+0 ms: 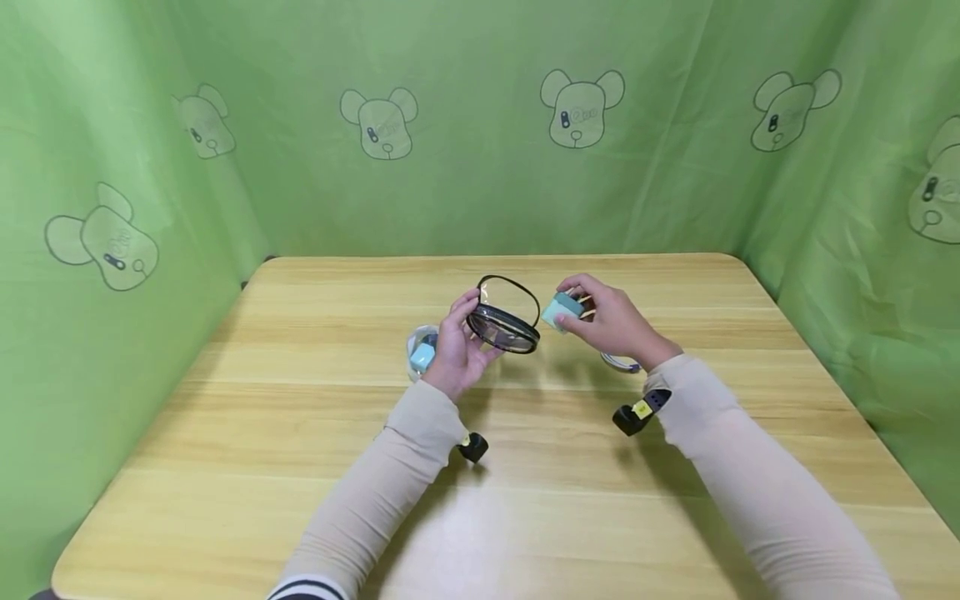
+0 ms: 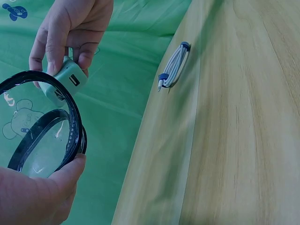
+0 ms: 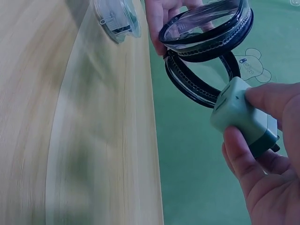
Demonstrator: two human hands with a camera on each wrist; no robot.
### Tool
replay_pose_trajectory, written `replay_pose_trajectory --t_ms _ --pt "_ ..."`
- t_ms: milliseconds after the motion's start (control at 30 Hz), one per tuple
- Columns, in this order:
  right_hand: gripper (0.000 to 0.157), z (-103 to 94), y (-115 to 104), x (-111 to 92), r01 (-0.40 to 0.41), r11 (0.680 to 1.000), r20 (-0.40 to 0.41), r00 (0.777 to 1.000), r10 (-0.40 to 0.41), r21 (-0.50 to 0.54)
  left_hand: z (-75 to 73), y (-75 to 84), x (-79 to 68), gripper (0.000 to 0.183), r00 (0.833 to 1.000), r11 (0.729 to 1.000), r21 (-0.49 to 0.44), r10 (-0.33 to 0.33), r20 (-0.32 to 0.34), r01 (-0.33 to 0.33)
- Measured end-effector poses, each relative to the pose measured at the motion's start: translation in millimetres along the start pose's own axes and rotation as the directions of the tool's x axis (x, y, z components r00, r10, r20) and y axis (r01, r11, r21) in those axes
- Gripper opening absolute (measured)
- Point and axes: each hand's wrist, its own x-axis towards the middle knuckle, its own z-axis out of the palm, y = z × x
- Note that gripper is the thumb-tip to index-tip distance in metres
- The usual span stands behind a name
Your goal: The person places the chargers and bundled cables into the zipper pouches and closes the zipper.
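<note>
In the head view my left hand [image 1: 459,354] holds up a clear round zip case [image 1: 501,332] with black trim, its lid unzipped and standing away from the body. Through the clear sides no contents show. Just right of the case, my right hand [image 1: 618,323] pinches a mint-green USB wall charger [image 1: 562,308] with a darker green end. The right wrist view shows the charger [image 3: 241,112] overlapping the black rim of the case [image 3: 206,49], thumb and fingers on its sides and prongs pointing back. USB ports on the charger [image 2: 70,82] face the left wrist camera.
A coiled white cable [image 2: 174,65] with blue ties lies on the wooden table [image 1: 300,350], partly behind the right wrist in the head view. Left of the left hand sits another clear round case [image 3: 129,21] with a light-blue block [image 1: 423,357]. Green curtains [image 1: 480,192] surround the table.
</note>
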Motion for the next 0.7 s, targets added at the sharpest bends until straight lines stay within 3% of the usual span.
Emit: replay_pose_trajectory --t_ms 700 --pt "0.039 9.2 -16 6 0.045 0.994 -0.050 0.998 -0.040 0.097 2.6 -1.9 -2.3 0.023 1.000 1.000 -0.008 -0.007 0.009 0.007"
